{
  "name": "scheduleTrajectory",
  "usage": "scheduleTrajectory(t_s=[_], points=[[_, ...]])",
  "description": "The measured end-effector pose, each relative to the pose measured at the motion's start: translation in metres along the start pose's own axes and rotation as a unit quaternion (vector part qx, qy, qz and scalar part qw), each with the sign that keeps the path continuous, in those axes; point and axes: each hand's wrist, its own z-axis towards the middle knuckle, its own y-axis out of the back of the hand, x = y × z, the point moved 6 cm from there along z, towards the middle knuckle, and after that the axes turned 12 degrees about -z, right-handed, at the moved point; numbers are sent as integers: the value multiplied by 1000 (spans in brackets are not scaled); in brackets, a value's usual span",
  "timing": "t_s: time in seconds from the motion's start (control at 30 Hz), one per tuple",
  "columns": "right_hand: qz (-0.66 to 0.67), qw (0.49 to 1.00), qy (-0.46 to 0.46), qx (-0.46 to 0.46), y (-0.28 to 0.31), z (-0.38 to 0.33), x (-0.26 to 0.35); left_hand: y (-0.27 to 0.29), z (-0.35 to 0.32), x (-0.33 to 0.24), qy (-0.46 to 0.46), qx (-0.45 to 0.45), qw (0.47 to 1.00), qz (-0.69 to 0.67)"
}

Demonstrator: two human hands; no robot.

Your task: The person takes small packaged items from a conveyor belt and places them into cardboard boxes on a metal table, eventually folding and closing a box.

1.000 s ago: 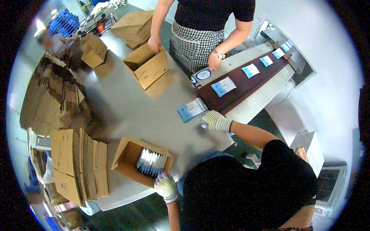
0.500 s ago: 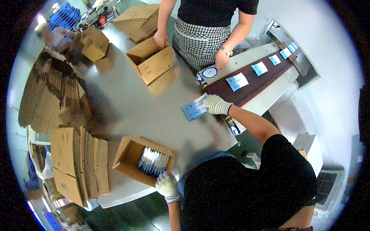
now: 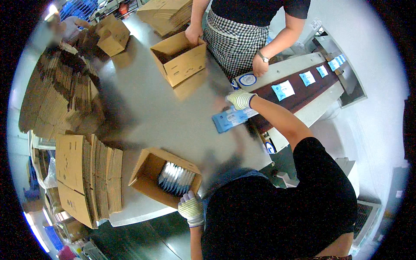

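Note:
My left hand (image 3: 191, 209), in a striped glove, grips the near right edge of an open cardboard box (image 3: 147, 185). A row of white-and-blue soft packets (image 3: 177, 177) stands upright inside it. My gloved right hand (image 3: 241, 99) is over the end of the conveyor, its fingers loosely apart and pointing left. Just below it, light-blue packets (image 3: 229, 120) lie overlapping at the table's edge; I cannot tell whether the hand touches them. More single packets (image 3: 283, 90) lie spaced along the dark belt (image 3: 299, 94).
Across the grey table (image 3: 143, 108) a person in a checked apron (image 3: 234, 43) holds another open box (image 3: 184, 69). Flattened cartons (image 3: 89, 177) are stacked at the left, with a larger pile (image 3: 60, 95) beyond. Another person (image 3: 71, 30) is at the far left.
My right hand has moved up from the packet it was on, toward the belt's end, and the packets now lie below it. My left hand stays on the box.

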Motion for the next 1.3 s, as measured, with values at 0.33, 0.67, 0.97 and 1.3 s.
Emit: scheduleTrajectory(t_s=[0.33,0.67,0.97,1.3], points=[[105,950,-80,282,-29,-28,38,-17,13,-2,-1,-1,999,-41],[104,988,-73,-92,-66,-88,90,-34,71,-27,-46,-20,995,-82],[336,908,95,-230,125,-125,140,-62,85,-71,-118,54,982,-139],[-94,989,87,-75,48,-15,193,-52,49,-108,-156,26,966,-205]])
